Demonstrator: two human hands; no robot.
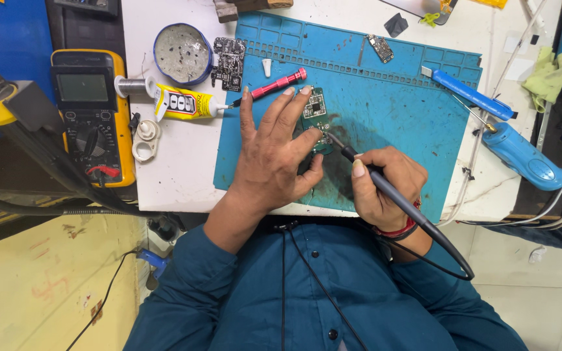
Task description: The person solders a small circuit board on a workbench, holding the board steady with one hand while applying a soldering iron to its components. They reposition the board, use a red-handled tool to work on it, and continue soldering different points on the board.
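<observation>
Head view: my left hand (273, 153) lies flat with fingers spread, pinning the small green circuit board (315, 112) onto the blue mat (391, 110) on the white worktop (170, 169), and the board sits just beyond those fingertips, its long axis running away from me. My right hand (385, 188) is closed in a pen grip on the black soldering iron (385, 188), whose tip (330, 136) slants up-left and touches the board's near edge, so the right hand is the working one. Off left of the mat: red screwdriver (280, 82), yellow glue tube (183, 104), multimeter (92, 117).
</observation>
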